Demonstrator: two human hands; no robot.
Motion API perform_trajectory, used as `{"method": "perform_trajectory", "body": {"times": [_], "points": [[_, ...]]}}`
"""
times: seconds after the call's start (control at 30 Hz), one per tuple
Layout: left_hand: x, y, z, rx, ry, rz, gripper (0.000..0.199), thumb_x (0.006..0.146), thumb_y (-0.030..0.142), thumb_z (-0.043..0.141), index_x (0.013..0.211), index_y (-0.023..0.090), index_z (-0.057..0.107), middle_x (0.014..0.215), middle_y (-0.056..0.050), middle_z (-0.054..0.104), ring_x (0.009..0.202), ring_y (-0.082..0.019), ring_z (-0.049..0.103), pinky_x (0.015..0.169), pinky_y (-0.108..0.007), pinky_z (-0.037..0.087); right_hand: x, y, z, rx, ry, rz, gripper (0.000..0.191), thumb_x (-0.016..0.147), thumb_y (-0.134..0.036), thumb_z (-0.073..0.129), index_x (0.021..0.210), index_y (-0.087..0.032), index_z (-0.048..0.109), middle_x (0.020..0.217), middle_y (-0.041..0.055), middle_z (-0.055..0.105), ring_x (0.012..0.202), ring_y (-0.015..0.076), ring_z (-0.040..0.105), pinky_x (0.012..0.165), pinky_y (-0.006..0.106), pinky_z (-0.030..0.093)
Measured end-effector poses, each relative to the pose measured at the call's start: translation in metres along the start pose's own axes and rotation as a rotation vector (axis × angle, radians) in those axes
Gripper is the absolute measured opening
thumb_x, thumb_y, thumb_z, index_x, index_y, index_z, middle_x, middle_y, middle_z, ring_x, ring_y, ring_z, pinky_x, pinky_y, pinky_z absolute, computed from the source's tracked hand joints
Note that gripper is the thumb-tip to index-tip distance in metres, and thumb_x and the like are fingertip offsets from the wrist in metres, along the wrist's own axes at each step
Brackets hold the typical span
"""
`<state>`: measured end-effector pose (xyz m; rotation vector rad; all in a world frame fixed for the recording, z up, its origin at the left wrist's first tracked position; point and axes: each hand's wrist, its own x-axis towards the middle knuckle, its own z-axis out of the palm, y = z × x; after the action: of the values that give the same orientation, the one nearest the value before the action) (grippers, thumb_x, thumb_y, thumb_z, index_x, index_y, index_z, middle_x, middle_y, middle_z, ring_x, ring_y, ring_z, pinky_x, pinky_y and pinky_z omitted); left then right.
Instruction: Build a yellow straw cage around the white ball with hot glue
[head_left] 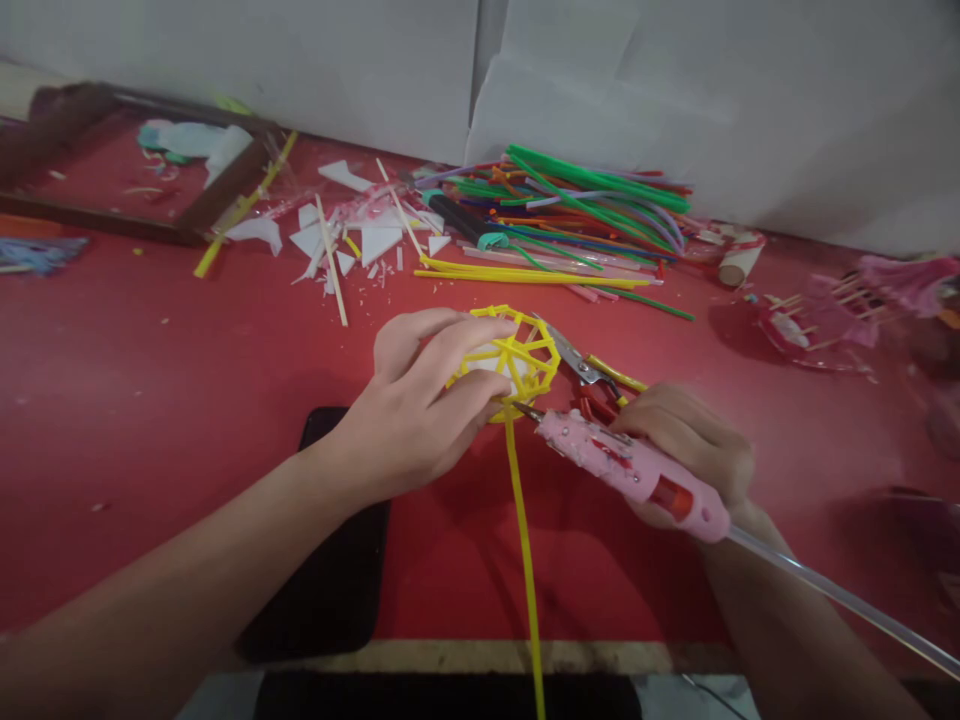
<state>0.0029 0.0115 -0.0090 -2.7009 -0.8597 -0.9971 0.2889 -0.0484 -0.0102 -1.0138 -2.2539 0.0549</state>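
My left hand (pixel 420 395) is closed on a small round cage (pixel 541 345) of yellow strips with something white inside. From the cage's near edge a long yellow pipe cleaner (pixel 523 520) runs down past the table edge. My right hand (pixel 694 440) grips a pink glue gun (pixel 630 470), and a long clear glue stick (pixel 840 597) sticks out of its back end. The gun's nozzle meets or nearly meets the cage beside my left fingertips. Behind the gun lie scissors (pixel 585 370) with red handles, partly hidden by my right hand.
A black phone (pixel 349 570) lies under my left forearm. Farther back are a heap of coloured pipe cleaners (pixel 585 205), a dark cutter (pixel 465 218), white scraps (pixel 381 240) and thin sticks (pixel 330 260). A brown frame (pixel 97 215) stands left; a pink stick-built piece (pixel 832 310) sits right.
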Motion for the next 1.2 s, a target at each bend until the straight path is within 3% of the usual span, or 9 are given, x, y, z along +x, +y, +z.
{"method": "perform_trajectory", "body": {"times": [0.63,0.93,1.2], "points": [[-0.0005,0.0006,-0.0001,-0.041,-0.001,-0.026,0.007,0.095,0.018,0.063,0.100,0.021,0.065,0.140,-0.008,0.058,0.127,-0.029,0.052,0.112,-0.046,0.042,-0.0020,0.0052,-0.0044,-0.007,0.007,-0.022,0.007,0.099,-0.026,0.053,0.099,-0.025,0.060,0.078,0.0062,0.061,0.069,0.0217,0.057,0.061,0.039,0.047],[0.0000,0.0004,0.0002,-0.015,0.008,-0.010,0.004,0.096,0.019,0.063,0.099,0.020,0.065,0.139,-0.008,0.058,0.125,-0.029,0.052,0.110,-0.046,0.044,-0.0022,0.0063,-0.0036,-0.012,0.036,-0.026,0.006,0.093,-0.016,0.055,0.094,-0.020,0.061,0.078,0.0045,0.059,0.070,0.0182,0.056,0.062,0.035,0.046],[-0.0002,0.0005,-0.0003,-0.024,0.004,-0.015,0.005,0.096,0.019,0.062,0.100,0.020,0.065,0.139,-0.009,0.058,0.125,-0.029,0.052,0.110,-0.046,0.044,-0.0053,0.0082,-0.0054,-0.016,0.031,-0.013,0.004,0.092,-0.018,0.057,0.092,-0.019,0.061,0.079,0.0037,0.059,0.070,0.0178,0.056,0.064,0.035,0.046]]}}
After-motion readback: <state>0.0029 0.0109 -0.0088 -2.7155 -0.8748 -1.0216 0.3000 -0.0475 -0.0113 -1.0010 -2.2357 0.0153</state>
